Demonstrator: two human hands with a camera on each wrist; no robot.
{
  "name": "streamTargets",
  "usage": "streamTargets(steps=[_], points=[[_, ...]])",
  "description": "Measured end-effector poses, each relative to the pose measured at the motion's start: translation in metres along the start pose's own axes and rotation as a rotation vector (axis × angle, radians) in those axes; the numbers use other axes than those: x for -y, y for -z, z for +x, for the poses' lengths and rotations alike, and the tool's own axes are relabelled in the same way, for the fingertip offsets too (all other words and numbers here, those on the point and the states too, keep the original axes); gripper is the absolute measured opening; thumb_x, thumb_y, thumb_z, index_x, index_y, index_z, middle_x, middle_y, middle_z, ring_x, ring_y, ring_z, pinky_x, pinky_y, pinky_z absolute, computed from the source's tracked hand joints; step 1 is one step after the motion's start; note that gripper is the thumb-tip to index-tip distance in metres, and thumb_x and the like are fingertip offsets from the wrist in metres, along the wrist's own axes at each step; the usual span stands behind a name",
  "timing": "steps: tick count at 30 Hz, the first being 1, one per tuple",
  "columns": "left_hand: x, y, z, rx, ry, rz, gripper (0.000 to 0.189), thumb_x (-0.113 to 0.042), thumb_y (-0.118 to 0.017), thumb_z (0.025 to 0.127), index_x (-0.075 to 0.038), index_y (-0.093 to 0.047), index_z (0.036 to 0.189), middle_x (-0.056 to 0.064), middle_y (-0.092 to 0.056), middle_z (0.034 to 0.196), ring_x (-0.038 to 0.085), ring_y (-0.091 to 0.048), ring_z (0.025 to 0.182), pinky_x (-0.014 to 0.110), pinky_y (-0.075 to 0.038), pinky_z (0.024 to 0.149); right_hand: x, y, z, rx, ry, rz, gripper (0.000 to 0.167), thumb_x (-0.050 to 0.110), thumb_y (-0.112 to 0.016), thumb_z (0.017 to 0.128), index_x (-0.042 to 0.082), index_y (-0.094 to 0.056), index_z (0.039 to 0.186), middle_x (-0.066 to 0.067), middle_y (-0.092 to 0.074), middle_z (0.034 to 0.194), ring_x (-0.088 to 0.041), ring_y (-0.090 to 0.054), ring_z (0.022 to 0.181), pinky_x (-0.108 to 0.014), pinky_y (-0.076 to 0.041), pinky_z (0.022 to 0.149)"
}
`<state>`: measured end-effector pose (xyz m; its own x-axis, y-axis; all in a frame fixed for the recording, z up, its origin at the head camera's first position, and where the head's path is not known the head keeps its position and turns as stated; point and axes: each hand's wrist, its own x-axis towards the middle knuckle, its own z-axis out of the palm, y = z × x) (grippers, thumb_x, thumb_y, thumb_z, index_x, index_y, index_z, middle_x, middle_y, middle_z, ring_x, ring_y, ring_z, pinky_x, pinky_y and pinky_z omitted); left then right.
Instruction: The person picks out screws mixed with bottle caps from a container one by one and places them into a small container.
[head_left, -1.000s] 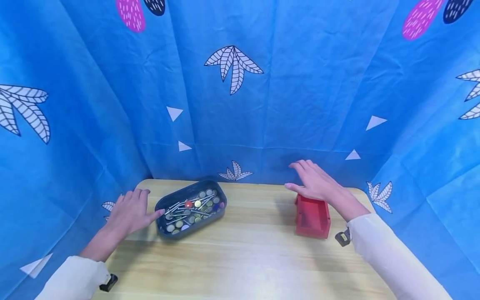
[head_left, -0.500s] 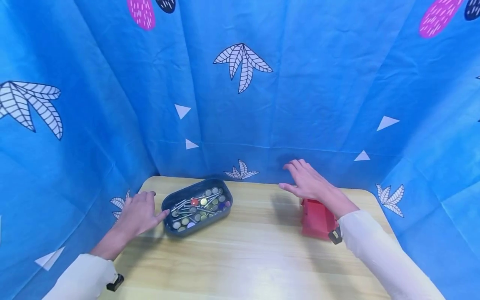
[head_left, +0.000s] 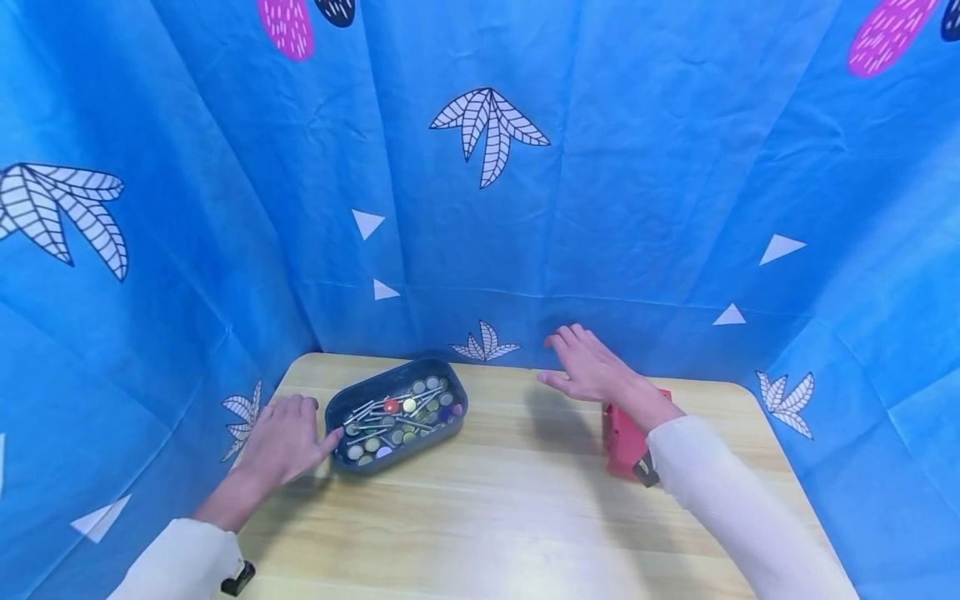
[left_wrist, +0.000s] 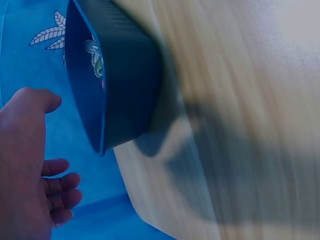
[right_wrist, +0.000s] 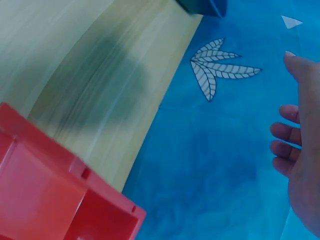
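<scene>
My left hand (head_left: 285, 442) hovers at the left end of a dark rectangular tray (head_left: 352, 400), its thumb overlapping the rim in the head view. In the left wrist view the hand's fingers hang loosely curled with nothing in them, apart from the tray's wall (left_wrist: 130, 75). Inside the tray lie several screws (head_left: 367, 433) and round coloured discs (head_left: 408, 405). My right hand (head_left: 592, 367) is held in the air above the back of the table, relaxed and holding nothing. Its forearm partly hides a red bin (head_left: 621, 442), whose open inside (right_wrist: 40, 185) shows in the right wrist view.
The pale wooden table (head_left: 480, 517) has rounded back corners. A blue curtain (head_left: 637, 167) printed with white leaves and triangles hangs close behind it and along both sides. Dark camera straps sit at both white sleeves (head_left: 720, 475).
My right hand has moved left, toward the middle, and its forearm covers more of the red bin. The left hand stays beside the tray. The head view has shifted slightly.
</scene>
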<state>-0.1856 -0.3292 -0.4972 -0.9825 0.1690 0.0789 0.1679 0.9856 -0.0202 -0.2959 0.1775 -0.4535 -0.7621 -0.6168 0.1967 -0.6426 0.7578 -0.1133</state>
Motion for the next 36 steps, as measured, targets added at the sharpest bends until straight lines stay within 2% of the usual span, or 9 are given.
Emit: streamTargets(steps=[5,12,19,28,36], points=[[0.000,-0.007,-0.002,-0.014,0.002,-0.001,0.078,-0.060,-0.058,0.095,0.013,-0.056,0.123,0.029,-0.063,0.111,0.044,-0.060,0.105,0.058,-0.048,0.093,0.009,-0.010,0.012,0.000,0.015,-0.010,0.059,0.051,-0.061,0.097,0.000,-0.061,0.127,-0.015,-0.061,0.120,-0.031,-0.051,0.108,-0.046,-0.044,0.097],[-0.004,-0.014,-0.001,-0.011,0.022,-0.019,0.077,-0.057,-0.060,0.095,0.015,-0.056,0.122,0.027,-0.061,0.105,0.038,-0.058,0.096,0.053,-0.047,0.086,0.016,-0.021,0.026,0.035,0.037,-0.041,0.060,0.055,-0.056,0.099,0.002,-0.060,0.125,-0.012,-0.060,0.116,-0.028,-0.051,0.107,-0.043,-0.044,0.096],[-0.006,-0.018,-0.002,0.006,0.045,-0.047,0.074,-0.052,-0.062,0.096,0.017,-0.054,0.123,0.030,-0.061,0.109,0.042,-0.060,0.101,0.058,-0.050,0.091,0.026,-0.031,0.041,0.057,0.053,-0.059,0.059,0.056,-0.051,0.101,0.002,-0.060,0.125,-0.011,-0.060,0.113,-0.027,-0.050,0.105,-0.042,-0.044,0.094],[-0.005,-0.028,0.000,-0.014,0.036,-0.037,0.069,-0.054,-0.061,0.095,0.014,-0.056,0.112,0.025,-0.060,0.099,0.038,-0.057,0.091,0.054,-0.050,0.084,0.042,-0.046,0.054,0.130,0.061,-0.099,0.056,0.053,-0.049,0.104,0.004,-0.058,0.130,-0.011,-0.061,0.121,-0.028,-0.052,0.112,-0.042,-0.045,0.099],[-0.008,-0.036,0.002,-0.021,0.041,-0.031,0.073,-0.053,-0.061,0.095,0.017,-0.056,0.115,0.032,-0.062,0.105,0.044,-0.060,0.097,0.060,-0.050,0.090,0.054,-0.062,0.063,0.164,0.077,-0.121,0.052,0.050,-0.047,0.105,0.005,-0.057,0.129,-0.010,-0.060,0.120,-0.026,-0.052,0.112,-0.041,-0.045,0.101]])
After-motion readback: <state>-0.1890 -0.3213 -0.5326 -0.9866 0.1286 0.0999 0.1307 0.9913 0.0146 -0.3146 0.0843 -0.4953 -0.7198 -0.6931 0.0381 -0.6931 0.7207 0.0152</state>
